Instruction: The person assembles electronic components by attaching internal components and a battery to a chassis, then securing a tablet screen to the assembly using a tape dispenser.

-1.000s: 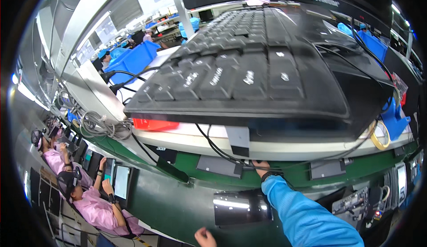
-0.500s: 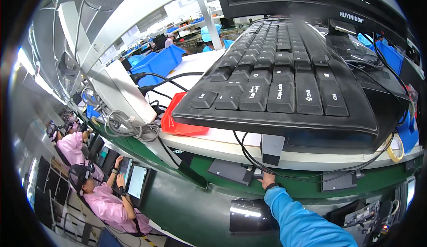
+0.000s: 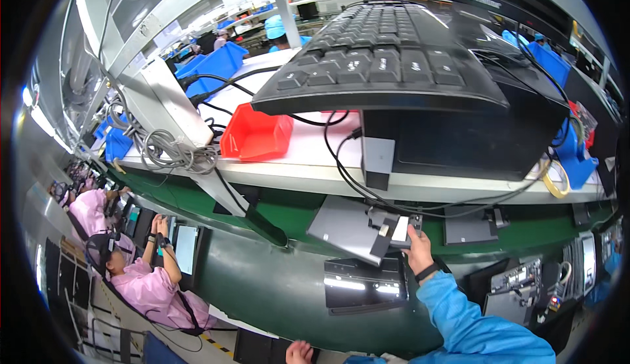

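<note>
My right hand point(image 3: 420, 252) reaches under the shelf edge, fingers closed on the right end of a grey laptop point(image 3: 344, 226). A small part with a white label point(image 3: 400, 228) and some dark pieces lie at that end, next to my fingers. The laptop slants over the green strip, its near corner close to a glossy black panel point(image 3: 361, 285) on the bench. At the lower edge, part of my left hand point(image 3: 300, 352) shows, fingers loosely bent and nothing seen in them; the rest is cut off.
Above, a white shelf point(image 3: 262, 170) carries a black keyboard point(image 3: 367, 69), a red bin point(image 3: 256, 134) and hanging black cables. A metal post point(image 3: 223, 190) stands left. Another grey laptop point(image 3: 471, 226) and opened electronics point(image 3: 515, 285) are at right. A person in pink point(image 3: 147, 279) works at left.
My right hand has drawn the grey laptop out from under the shelf, toward me, and it now slants. My left hand has come into view at the bottom. The view has shifted, showing more below the keyboard.
</note>
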Demonstrator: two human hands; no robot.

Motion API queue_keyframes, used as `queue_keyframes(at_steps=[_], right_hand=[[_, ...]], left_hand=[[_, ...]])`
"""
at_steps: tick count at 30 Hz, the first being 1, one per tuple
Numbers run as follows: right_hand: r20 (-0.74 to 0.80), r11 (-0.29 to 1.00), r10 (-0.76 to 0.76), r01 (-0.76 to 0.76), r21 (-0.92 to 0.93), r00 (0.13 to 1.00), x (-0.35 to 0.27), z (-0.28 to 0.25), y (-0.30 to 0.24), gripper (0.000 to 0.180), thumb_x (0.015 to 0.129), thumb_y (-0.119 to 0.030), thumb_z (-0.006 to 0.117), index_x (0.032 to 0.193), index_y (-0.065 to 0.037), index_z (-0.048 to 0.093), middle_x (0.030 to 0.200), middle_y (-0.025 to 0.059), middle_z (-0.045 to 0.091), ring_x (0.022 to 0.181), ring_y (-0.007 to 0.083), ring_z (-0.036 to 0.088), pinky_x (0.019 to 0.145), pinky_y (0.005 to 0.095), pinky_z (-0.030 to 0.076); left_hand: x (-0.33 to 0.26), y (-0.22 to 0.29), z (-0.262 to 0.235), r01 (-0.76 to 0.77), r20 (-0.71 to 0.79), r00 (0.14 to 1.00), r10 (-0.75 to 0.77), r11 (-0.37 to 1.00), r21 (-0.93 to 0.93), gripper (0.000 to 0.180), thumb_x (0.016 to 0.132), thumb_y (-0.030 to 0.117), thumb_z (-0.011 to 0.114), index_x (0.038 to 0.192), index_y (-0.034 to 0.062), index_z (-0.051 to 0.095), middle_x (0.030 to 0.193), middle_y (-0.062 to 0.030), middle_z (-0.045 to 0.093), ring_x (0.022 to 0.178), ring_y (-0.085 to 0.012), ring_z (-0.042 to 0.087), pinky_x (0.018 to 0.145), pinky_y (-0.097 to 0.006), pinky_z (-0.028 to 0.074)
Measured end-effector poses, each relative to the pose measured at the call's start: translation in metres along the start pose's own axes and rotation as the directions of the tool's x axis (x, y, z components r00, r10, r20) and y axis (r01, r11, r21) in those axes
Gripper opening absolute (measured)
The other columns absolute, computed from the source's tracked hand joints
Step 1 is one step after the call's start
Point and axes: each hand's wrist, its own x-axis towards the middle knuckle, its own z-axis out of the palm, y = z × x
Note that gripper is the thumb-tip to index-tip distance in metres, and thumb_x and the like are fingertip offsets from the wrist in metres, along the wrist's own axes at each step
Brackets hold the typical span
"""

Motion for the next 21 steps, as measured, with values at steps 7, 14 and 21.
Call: queue_keyframes(at_steps=[7,14,21], right_hand=[[0.029,0.956,0.294,-0.293,-0.031,0.955,-0.088,-0.095,0.015,0.031,0.089,-0.022,0.064,0.111,-0.004,0.053,0.104,0.0066,0.063,0.093,0.0218,0.064,0.082,0.0453,0.052],[-0.013,0.899,0.255,-0.243,-0.364,0.967,-0.12,-0.095,0.034,0.045,0.082,-0.032,0.071,0.108,0.001,0.053,0.115,0.0129,0.057,0.104,0.0232,0.057,0.087,0.0452,0.045],[0.203,0.311,-0.268,0.283,-0.907,0.942,-0.157,-0.085,0.049,0.043,0.085,-0.034,0.066,0.1,0.005,0.058,0.09,0.0194,0.064,0.084,0.0266,0.061,0.073,0.0356,0.047]], left_hand=[[0.106,0.014,0.085,0.229,0.453,0.868,-0.203,0.973,-0.005,0.055,0.093,0.043,0.053,0.122,-0.0027,0.046,0.116,-0.0172,0.058,0.108,-0.0281,0.057,0.091,-0.043,0.046],[0.09,-0.009,0.058,0.212,0.445,0.86,-0.25,0.968,0.135,0.029,0.096,0.013,0.05,0.117,-0.0062,0.049,0.109,-0.0156,0.061,0.098,-0.0273,0.063,0.086,-0.042,0.054],[0.07,-0.028,0.033,0.252,0.412,0.883,-0.224,0.968,-0.016,0.027,0.096,0.012,0.048,0.119,-0.0015,0.049,0.111,-0.013,0.061,0.1,-0.0262,0.062,0.086,-0.044,0.053]])
